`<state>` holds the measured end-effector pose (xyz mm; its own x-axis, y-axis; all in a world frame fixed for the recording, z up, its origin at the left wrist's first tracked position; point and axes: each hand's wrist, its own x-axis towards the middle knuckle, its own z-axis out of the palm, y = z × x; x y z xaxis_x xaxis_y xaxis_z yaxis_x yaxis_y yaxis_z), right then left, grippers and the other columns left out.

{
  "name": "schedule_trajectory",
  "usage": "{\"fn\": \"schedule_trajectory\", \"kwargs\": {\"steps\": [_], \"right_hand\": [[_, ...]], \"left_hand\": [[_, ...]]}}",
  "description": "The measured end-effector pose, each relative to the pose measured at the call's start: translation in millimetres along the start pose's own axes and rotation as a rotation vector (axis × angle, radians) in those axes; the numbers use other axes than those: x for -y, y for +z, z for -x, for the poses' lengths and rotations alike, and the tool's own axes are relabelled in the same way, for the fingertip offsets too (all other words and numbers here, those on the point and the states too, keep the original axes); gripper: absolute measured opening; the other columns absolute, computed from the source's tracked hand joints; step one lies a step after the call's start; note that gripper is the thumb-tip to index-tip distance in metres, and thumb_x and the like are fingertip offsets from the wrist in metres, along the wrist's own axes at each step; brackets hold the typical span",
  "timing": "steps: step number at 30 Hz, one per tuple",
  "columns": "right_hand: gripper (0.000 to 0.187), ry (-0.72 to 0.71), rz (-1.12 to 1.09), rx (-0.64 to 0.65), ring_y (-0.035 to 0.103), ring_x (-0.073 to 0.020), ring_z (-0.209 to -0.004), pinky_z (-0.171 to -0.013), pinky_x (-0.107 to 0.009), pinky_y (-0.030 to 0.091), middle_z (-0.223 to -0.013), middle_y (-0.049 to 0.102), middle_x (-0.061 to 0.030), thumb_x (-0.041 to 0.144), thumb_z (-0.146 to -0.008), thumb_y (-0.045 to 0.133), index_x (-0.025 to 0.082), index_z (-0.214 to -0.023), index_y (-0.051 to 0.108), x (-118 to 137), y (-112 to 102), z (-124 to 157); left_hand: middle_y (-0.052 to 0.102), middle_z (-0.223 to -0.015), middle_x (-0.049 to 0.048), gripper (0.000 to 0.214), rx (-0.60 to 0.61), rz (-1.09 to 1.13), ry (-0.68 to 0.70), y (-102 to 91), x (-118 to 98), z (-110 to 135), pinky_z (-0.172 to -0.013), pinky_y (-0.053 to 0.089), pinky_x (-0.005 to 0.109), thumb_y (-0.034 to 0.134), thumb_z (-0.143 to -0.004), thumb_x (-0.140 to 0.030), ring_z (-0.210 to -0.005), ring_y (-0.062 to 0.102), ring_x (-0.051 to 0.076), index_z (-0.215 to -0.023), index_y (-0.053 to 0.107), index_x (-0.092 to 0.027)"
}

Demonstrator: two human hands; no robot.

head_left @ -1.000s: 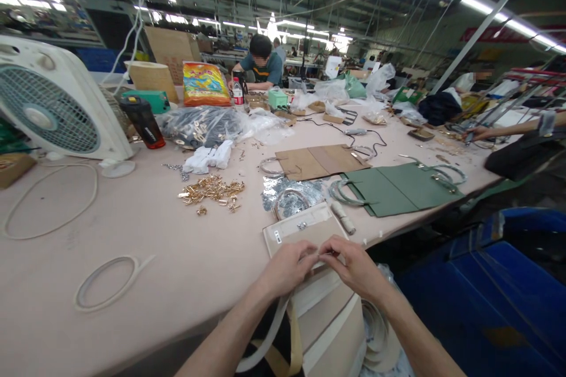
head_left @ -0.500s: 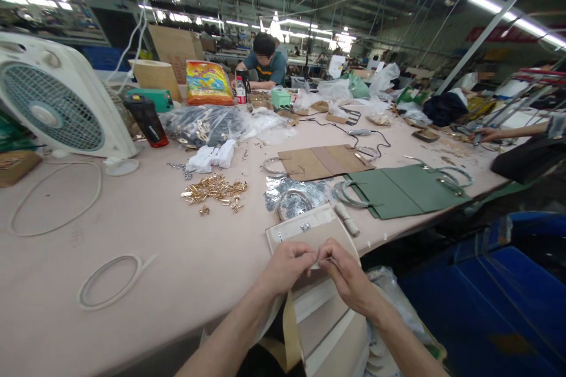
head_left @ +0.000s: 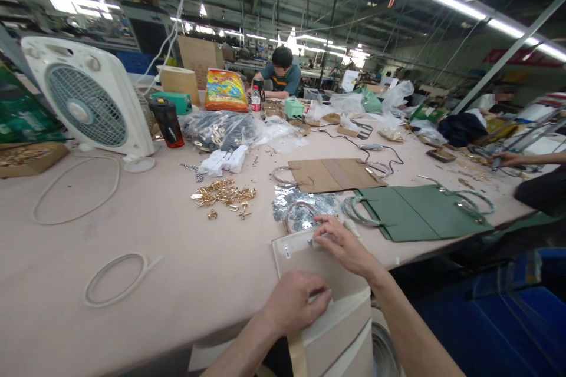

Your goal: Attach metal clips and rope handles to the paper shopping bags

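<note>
A beige bag panel [head_left: 345, 274] lies across the table's front edge, with layered pale pieces hanging below it. Over its lower part, my left hand [head_left: 296, 301] is closed, thumb against curled fingers; whatever it pinches is hidden. My right hand [head_left: 340, 244] reaches to the panel's far strip, its fingers bent but apart. Its fingertips are beside small metal pieces [head_left: 310, 241] lying there. A small metal fitting [head_left: 287, 252] shows near the panel's left corner. Behind the panel, a looped handle [head_left: 300, 212] lies over silvery metal plates [head_left: 280, 200].
Gold-coloured fittings [head_left: 223, 194] are heaped left of the panel, near a roll of white tape [head_left: 115, 280]. A brown bag piece [head_left: 331, 175] and a green one [head_left: 428, 212] lie to the right. A fan [head_left: 88, 97] stands at left. Co-workers are at the far side and right.
My hands were together over the panel and have parted. The right moved forward to the small metal pieces; the left came down and nearer me. The view has shifted left.
</note>
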<state>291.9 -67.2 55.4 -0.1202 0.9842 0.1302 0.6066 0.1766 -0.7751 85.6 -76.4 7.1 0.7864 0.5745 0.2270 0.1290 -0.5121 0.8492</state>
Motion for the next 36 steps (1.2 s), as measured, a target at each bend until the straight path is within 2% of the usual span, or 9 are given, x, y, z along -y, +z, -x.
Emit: {"fn": "schedule_trajectory", "kwargs": {"steps": [5,17,22,24,27,28,32,36], "right_hand": [[0.017,0.009,0.04,0.067,0.052,-0.0268,-0.134,-0.119,-0.048,0.034,-0.138,0.059,-0.0097,0.03,-0.098,0.058,0.023,-0.089,0.07,-1.6,7.2,-12.5],[0.016,-0.002,0.09,0.021,0.052,-0.0253,-0.133,-0.118,-0.047,0.035,-0.136,0.06,-0.0103,0.027,-0.099,0.058,0.022,-0.091,0.07,-15.6,16.9,-12.8],[0.006,-0.026,0.094,-0.006,0.051,-0.0264,-0.136,-0.118,-0.047,0.036,-0.141,0.057,-0.0095,0.029,-0.094,0.068,0.023,-0.095,0.07,-26.5,20.5,-10.5],[0.015,-0.026,0.088,-0.029,0.05,-0.0265,-0.138,-0.119,-0.048,0.035,-0.144,0.056,-0.0089,0.03,-0.091,0.071,0.025,-0.105,0.071,-30.3,20.1,-10.3],[0.045,-0.026,0.081,-0.072,0.052,-0.0258,-0.135,-0.119,-0.048,0.036,-0.142,0.059,-0.0088,0.031,-0.088,0.076,0.027,-0.131,0.064,-34.8,18.9,-12.5],[0.049,-0.028,0.081,-0.077,0.054,-0.0258,-0.133,-0.119,-0.048,0.037,-0.14,0.061,-0.0086,0.032,-0.087,0.077,0.027,-0.133,0.063,-35.7,18.9,-13.7],[0.024,-0.035,0.108,-0.121,0.06,-0.0261,-0.125,-0.116,-0.048,0.04,-0.126,0.071,-0.0071,0.036,-0.093,0.072,0.026,-0.114,0.075,-34.6,24.4,-17.9],[0.017,-0.056,0.119,-0.245,0.065,-0.0257,-0.113,-0.108,-0.046,0.046,-0.11,0.076,-0.0059,0.036,-0.097,0.067,0.026,-0.105,0.077,-32.4,34.9,-18.2]], "left_hand": [[0.074,-0.074,0.0013,0.016,-0.013,-0.02,0.02,-0.9,1.7,1.1,-0.063,0.04,0.021,0.062,-0.089,-0.02,-0.064,0.062,0.012,-0.084,0.077,-0.019],[0.075,-0.074,0.0011,0.016,-0.033,-0.037,0.033,0.4,2.6,1.7,-0.064,0.041,0.021,0.062,-0.09,-0.02,-0.066,0.064,0.012,-0.083,0.076,-0.019],[0.074,-0.073,0.0016,0.016,-0.032,-0.058,0.028,-0.1,1.3,0.7,-0.064,0.041,0.022,0.061,-0.09,-0.02,-0.065,0.063,0.013,-0.083,0.076,-0.019],[0.074,-0.074,0.0018,0.017,-0.022,-0.049,0.026,-1.6,-0.4,0.0,-0.063,0.041,0.022,0.06,-0.09,-0.02,-0.064,0.062,0.013,-0.084,0.076,-0.019],[0.075,-0.075,0.0023,0.018,-0.005,-0.019,0.026,-4.2,-3.1,-0.8,-0.063,0.041,0.022,0.06,-0.091,-0.02,-0.065,0.062,0.014,-0.085,0.077,-0.019],[0.075,-0.076,0.0024,0.019,-0.003,-0.009,0.027,-4.9,-3.9,-0.9,-0.064,0.041,0.022,0.059,-0.091,-0.02,-0.066,0.063,0.014,-0.086,0.077,-0.019],[0.074,-0.076,0.0026,0.02,0.008,0.027,0.017,-6.3,-5.4,-1.0,-0.067,0.041,0.022,0.059,-0.094,-0.021,-0.07,0.064,0.014,-0.083,0.077,-0.019],[0.074,-0.078,0.0023,0.02,0.01,0.059,0.008,-6.2,-5.5,-0.6,-0.07,0.043,0.022,0.06,-0.095,-0.021,-0.073,0.065,0.014,-0.085,0.077,-0.02]]}}
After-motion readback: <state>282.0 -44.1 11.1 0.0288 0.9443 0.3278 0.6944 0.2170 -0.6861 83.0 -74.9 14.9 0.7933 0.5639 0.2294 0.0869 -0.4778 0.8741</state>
